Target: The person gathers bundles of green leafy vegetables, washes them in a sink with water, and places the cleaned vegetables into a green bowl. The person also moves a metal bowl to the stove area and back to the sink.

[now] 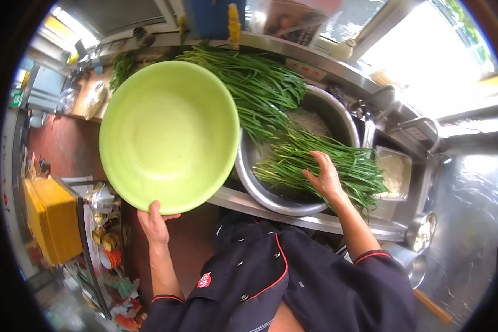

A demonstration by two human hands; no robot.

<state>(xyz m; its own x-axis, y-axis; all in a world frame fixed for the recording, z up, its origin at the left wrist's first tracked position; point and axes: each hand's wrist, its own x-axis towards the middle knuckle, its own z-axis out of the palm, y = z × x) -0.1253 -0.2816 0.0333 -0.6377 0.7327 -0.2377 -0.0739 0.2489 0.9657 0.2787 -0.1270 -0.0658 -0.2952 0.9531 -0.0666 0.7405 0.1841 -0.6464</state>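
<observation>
Steel counter [228, 201]: 1 round grey metal basin [347, 120], front edge; 1 long-leaved green front bunch [296, 157] across basin; 1 matching rear bunch [252, 83] nr. back edge. L. hand [154, 224] gripping 1 round lime-green plastic bowl [169, 124]; R. hand [327, 178] wide, at front bunch.

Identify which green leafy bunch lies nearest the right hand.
The lower bunch, reaching rightward past the steel basin, next to the right hand; the upper bunch lies farther off, beside the green basin.
</observation>
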